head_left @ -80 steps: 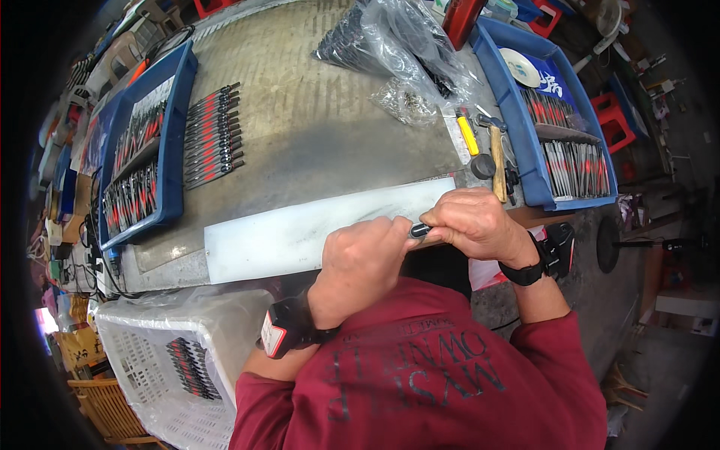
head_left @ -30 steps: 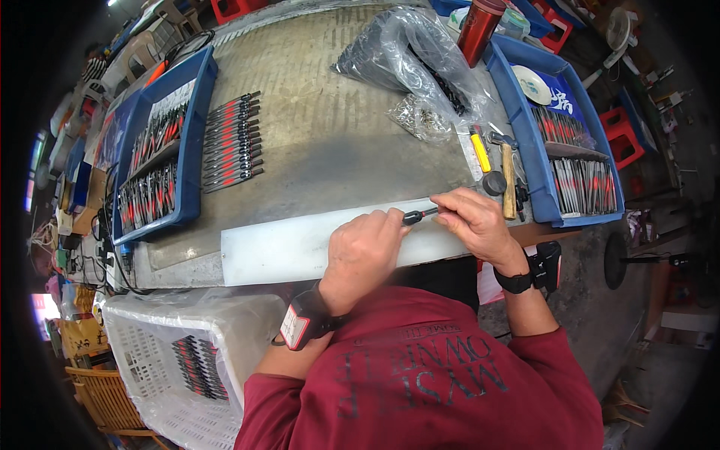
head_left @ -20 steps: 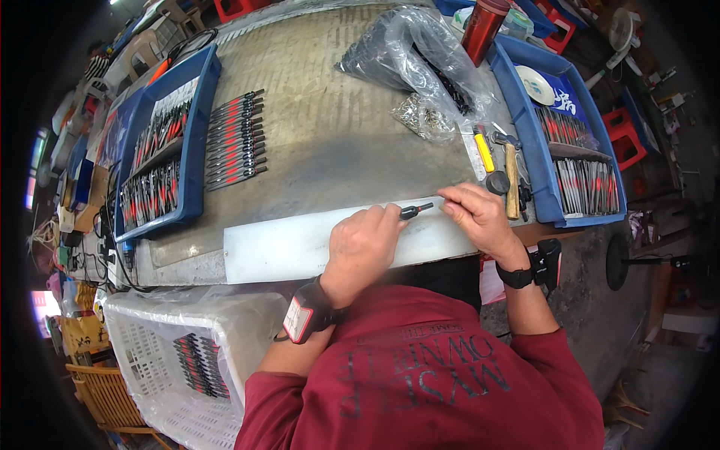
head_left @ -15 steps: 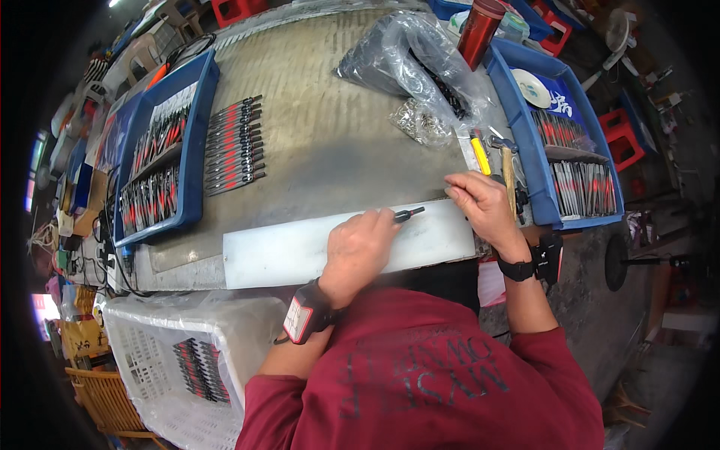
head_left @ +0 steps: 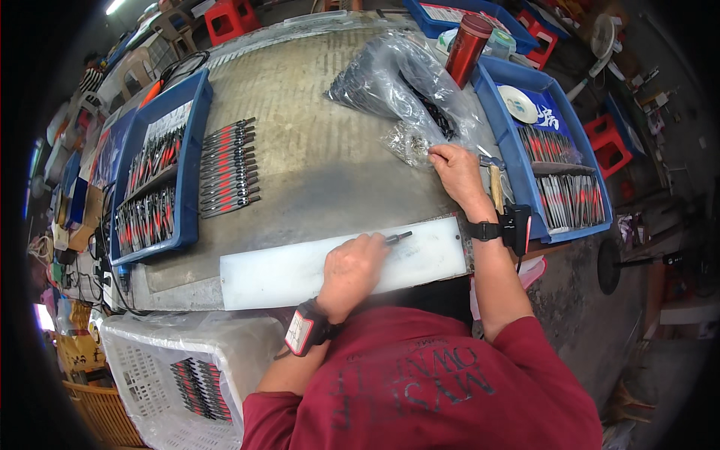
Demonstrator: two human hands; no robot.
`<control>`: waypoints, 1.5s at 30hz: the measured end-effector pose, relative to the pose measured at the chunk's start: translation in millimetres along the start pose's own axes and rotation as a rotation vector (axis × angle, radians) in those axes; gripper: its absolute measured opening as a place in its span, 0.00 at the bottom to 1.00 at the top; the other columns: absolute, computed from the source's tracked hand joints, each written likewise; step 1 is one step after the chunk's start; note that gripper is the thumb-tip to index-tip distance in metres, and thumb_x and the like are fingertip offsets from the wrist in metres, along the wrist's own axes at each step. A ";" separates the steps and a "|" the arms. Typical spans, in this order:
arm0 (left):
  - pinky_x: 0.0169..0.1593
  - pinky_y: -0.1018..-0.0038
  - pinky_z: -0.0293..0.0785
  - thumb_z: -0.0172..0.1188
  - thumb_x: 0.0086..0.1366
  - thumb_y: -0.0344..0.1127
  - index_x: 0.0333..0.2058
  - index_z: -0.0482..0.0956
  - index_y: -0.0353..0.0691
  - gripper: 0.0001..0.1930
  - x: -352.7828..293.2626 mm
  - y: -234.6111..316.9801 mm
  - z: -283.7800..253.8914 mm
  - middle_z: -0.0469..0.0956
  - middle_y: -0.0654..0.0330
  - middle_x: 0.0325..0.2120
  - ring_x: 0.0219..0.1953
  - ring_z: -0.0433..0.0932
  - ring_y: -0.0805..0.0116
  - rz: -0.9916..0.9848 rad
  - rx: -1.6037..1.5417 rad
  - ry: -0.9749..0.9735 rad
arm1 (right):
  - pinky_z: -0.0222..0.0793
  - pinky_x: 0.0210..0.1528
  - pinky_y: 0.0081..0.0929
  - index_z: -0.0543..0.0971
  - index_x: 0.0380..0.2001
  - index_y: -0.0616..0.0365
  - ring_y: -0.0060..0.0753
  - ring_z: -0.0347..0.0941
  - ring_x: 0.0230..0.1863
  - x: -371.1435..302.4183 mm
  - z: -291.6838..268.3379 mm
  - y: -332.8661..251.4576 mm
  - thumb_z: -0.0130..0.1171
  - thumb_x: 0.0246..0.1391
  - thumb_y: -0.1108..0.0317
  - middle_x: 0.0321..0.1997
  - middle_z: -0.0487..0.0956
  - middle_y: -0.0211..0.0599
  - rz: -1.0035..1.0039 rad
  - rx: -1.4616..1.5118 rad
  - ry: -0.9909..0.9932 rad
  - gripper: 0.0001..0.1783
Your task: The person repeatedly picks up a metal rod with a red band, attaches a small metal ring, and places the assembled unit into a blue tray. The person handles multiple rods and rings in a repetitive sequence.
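Observation:
My left hand is closed round a slim dark pen-like tool, its tip sticking out past the fingers over a long white board. The fingers cover the rest of the tool. Farther forward and to the right, my right hand has its thumb and fingers pinched together at the edge of a small clear bag of tiny metallic pieces. Whether anything is between those fingertips is too small to tell. On the table to the left lies a row of black, grey and red pen-like tools.
Blue trays of similar tools stand left and right. A large clear plastic bag, a red flask and a hammer lie beyond my right hand. A white basket sits below at the left.
My right hand has moved forward and left, from above the white board's right end to the small bag. My left hand stays over the board with the tool. The view has shifted slightly.

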State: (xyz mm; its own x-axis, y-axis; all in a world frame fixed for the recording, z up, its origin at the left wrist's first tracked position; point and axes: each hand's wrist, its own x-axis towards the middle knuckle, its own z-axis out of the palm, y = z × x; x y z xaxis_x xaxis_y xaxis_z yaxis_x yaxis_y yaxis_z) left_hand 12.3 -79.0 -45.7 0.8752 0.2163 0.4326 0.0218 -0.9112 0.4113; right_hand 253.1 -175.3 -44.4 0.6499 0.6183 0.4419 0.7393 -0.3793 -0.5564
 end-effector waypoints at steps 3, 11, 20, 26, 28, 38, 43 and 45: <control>0.23 0.65 0.69 0.62 0.55 0.31 0.32 0.73 0.38 0.09 0.2 -0.2 -0.5 0.69 0.57 0.18 0.20 0.72 0.57 0.000 -0.007 -0.015 | 0.72 0.39 0.35 0.81 0.31 0.60 0.48 0.77 0.35 3.1 12.4 5.3 0.60 0.48 0.70 0.32 0.80 0.45 -0.005 -0.067 -0.014 0.07; 0.23 0.65 0.68 0.61 0.54 0.31 0.26 0.67 0.39 0.09 2.1 2.7 -1.3 0.67 0.57 0.18 0.20 0.71 0.60 -0.009 -0.024 0.005 | 0.70 0.35 0.43 0.77 0.24 0.59 0.53 0.74 0.31 5.0 31.2 9.7 0.54 0.48 0.71 0.28 0.77 0.47 -0.062 -0.207 0.041 0.05; 0.22 0.66 0.67 0.61 0.53 0.32 0.25 0.67 0.39 0.10 1.6 2.7 -0.2 0.66 0.58 0.18 0.20 0.71 0.60 -0.017 -0.015 0.004 | 0.71 0.33 0.46 0.74 0.23 0.60 0.54 0.75 0.30 7.5 39.5 10.5 0.52 0.48 0.72 0.29 0.76 0.47 -0.061 -0.319 0.013 0.04; 0.22 0.65 0.67 0.61 0.53 0.31 0.25 0.67 0.39 0.09 1.9 1.6 0.0 0.67 0.57 0.18 0.20 0.70 0.60 0.008 -0.025 0.021 | 0.70 0.36 0.47 0.74 0.28 0.61 0.56 0.74 0.33 7.1 33.5 2.7 0.51 0.51 0.71 0.32 0.76 0.52 -0.013 -0.342 -0.022 0.06; 0.22 0.65 0.67 0.60 0.54 0.32 0.26 0.67 0.39 0.09 2.1 1.2 0.6 0.67 0.57 0.18 0.20 0.70 0.60 0.017 -0.018 0.034 | 0.68 0.37 0.48 0.73 0.29 0.62 0.57 0.73 0.35 4.7 25.4 -4.3 0.50 0.54 0.69 0.32 0.76 0.53 0.036 -0.254 -0.010 0.07; 0.21 0.67 0.68 0.59 0.56 0.34 0.26 0.68 0.38 0.09 -0.3 -0.6 4.1 0.66 0.58 0.17 0.19 0.70 0.62 0.029 0.014 0.053 | 0.65 0.30 0.32 0.73 0.29 0.65 0.38 0.71 0.26 -40.1 -25.4 -62.5 0.52 0.54 0.67 0.23 0.73 0.48 0.144 0.407 -0.530 0.10; 0.21 0.68 0.68 0.59 0.56 0.35 0.26 0.68 0.39 0.10 -1.2 -0.8 6.2 0.66 0.59 0.17 0.19 0.71 0.63 0.031 0.034 0.062 | 0.65 0.33 0.32 0.73 0.28 0.64 0.40 0.71 0.29 -57.2 -27.4 -73.2 0.54 0.54 0.67 0.25 0.74 0.45 0.007 0.254 -0.631 0.09; 0.21 0.68 0.68 0.59 0.56 0.35 0.26 0.68 0.39 0.10 -1.4 -1.2 6.4 0.66 0.60 0.17 0.19 0.71 0.64 0.037 0.044 0.065 | 0.66 0.33 0.36 0.74 0.29 0.64 0.46 0.72 0.30 -59.6 -25.6 -74.0 0.54 0.53 0.67 0.26 0.75 0.47 -0.019 0.220 -0.637 0.09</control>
State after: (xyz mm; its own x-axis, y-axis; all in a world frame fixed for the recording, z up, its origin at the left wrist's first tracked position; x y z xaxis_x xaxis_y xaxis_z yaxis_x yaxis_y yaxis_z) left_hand 14.1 -80.4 -51.9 0.8427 0.2027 0.4987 0.0121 -0.9333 0.3588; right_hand 164.1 -201.7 -11.5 0.3565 0.9342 -0.0107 0.6525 -0.2572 -0.7128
